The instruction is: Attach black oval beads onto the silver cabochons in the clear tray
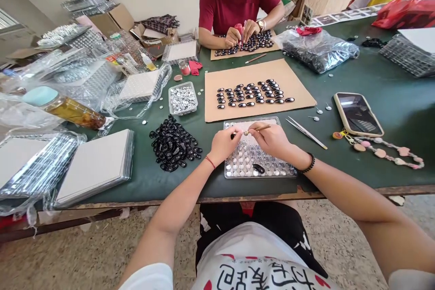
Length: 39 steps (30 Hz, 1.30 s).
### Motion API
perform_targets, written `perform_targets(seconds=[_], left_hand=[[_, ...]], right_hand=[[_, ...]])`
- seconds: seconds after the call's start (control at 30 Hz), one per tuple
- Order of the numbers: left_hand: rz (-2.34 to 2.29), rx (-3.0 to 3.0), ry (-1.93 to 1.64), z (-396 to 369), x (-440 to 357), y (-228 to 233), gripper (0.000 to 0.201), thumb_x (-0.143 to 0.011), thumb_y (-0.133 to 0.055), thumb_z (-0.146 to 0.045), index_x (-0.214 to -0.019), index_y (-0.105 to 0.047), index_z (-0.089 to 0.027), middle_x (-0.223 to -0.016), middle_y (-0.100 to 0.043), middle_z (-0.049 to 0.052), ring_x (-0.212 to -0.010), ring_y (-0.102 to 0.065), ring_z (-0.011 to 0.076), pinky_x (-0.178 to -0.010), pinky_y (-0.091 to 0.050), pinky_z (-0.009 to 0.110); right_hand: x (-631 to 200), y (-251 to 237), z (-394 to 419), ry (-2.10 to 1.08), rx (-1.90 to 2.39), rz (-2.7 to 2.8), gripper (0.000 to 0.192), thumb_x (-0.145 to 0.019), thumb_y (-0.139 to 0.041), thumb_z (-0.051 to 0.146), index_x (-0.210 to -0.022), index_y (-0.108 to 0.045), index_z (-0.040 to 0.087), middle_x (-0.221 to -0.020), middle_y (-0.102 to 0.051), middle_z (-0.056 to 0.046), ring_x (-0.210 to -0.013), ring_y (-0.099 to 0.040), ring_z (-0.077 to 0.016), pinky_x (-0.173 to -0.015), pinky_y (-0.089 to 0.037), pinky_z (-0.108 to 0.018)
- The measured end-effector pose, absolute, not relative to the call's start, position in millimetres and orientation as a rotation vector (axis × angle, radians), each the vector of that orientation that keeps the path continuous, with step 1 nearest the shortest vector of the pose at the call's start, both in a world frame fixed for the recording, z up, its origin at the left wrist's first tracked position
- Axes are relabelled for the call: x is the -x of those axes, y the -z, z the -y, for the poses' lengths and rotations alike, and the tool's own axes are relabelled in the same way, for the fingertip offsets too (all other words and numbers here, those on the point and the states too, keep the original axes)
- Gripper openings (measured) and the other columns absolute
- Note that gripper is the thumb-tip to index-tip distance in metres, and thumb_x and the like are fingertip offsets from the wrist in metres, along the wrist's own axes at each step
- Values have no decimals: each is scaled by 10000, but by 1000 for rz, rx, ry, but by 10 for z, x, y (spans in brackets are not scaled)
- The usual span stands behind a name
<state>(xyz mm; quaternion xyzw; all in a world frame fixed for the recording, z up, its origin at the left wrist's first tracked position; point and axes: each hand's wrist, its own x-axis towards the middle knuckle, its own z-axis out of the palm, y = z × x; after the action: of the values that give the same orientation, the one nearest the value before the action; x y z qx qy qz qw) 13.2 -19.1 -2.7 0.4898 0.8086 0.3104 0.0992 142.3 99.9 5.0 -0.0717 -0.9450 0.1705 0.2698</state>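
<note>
The clear tray (258, 170) of small round silver pieces lies on the green table (390, 99) right in front of you, and both your hands work over its far end. Your right hand (272, 138) pinches a thin wooden stick (258, 129) that points left, its tip meeting the fingertips of your left hand (224, 143), which are closed on something too small to make out. One black oval piece (258, 168) sits among the silver ones in the tray. Just left lies a heap of black pieces (174, 145); beyond the tray, a cardboard sheet (254, 88) carries rows of them. Tweezers (306, 132) and a phone (357, 113) lie to your right. Across the table another person's hands (242, 34) work over a second sheet.
</note>
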Motion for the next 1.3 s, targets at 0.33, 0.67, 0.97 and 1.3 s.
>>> perform_targets(seconds=[0.33, 0.67, 0.97, 1.3], left_hand=[[-2140, -1090, -1347, 179, -38, -15, 246, -744, -489, -345, -691, -623, -145, -675, -622, 4, -645, -531, 124, -609, -390, 226], [-1837, -980, -1461, 156, -194, 54, 350, -711, -569, -422, -913, -651, -149, -847, -654, 58, -692, -553, 134, -605, -419, 238], [-1686, -428, -2010, 183, 617, -200, 347, -756, -492, -494, -838, -554, -163, -436, -190, -102, -364, -159, 34, -369, -178, 166], [-1730, -715, -1622, 157, 17, -71, 249, -695, -598, -388, -753, -541, -152, -495, -444, -59, -399, -357, 26, -378, -241, 149]], right_hand=[[-1429, -73, -1041, -628, 398, 2415, 298, -890, -330, 336, -788, -549, 162, -640, -630, -37, -518, -543, -129, -505, -347, -235], [-1391, -135, -990, -1178, 401, 2125, 325, -882, -339, 411, -792, -532, 165, -628, -611, -17, -410, -485, -81, -457, -384, -223], [-1411, -154, -1126, -1484, 478, 1690, 350, -861, -365, 457, -789, -537, 161, -603, -564, -4, -378, -453, -64, -401, -354, -220], [-1410, -88, -1009, -1344, 400, 1881, 318, -873, -351, 427, -804, -523, 169, -612, -556, 3, -380, -437, -68, -415, -346, -222]])
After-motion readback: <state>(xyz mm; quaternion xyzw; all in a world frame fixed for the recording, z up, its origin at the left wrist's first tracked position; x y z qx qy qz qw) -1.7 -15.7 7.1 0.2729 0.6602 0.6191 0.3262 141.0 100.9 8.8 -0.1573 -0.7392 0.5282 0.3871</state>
